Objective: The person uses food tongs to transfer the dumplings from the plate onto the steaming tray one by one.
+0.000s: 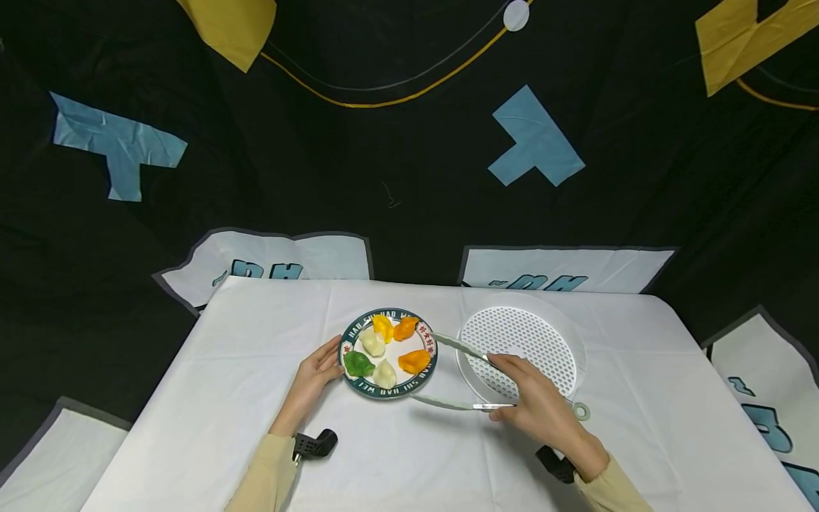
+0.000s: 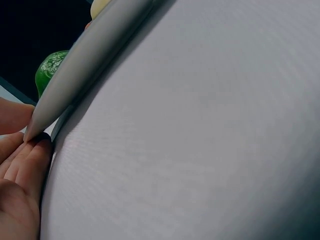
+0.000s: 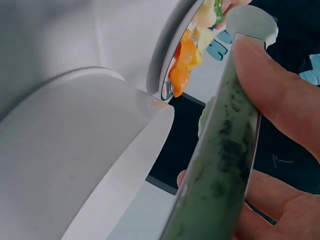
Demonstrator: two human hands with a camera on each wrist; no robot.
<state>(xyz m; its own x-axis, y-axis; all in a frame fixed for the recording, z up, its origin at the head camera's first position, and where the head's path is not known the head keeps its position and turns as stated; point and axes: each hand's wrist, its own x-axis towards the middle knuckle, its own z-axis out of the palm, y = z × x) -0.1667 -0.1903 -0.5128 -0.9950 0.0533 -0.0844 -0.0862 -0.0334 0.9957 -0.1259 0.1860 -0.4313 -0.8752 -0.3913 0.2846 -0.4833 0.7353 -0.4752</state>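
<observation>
"Green tongs (image 1: 467, 348)! Who has them?"

"The right hand (image 1: 537, 402). It comes in from the low right side, back of the hand up, pointing at the plate (image 1: 392, 355). The thumb is on one arm of the tongs and the fingers are on the other, spread wide."

"And the left hand (image 1: 313, 375)?"

"It slants up from the bottom. The thumb is on top of the plate's edge and the fingers are under it, so it pinches the rim."

"Where's the plate?"

"Left of the white basket (image 1: 518, 341) with little holes, over the white tabletop (image 1: 384, 462). It has a green piece (image 1: 358, 364), two pale pieces (image 1: 384, 374), a yellow piece (image 1: 383, 328) and two orange pieces (image 1: 414, 361). The tong tips are far apart by its right side. I can't tell if they touch."

"Any words?"

"The rim says HAO SHI HAO WEI. It has tiny red signs too, but they're too small to read. At the back there's a blue H (image 1: 566, 284), and the bottom of it is hidden."
</observation>
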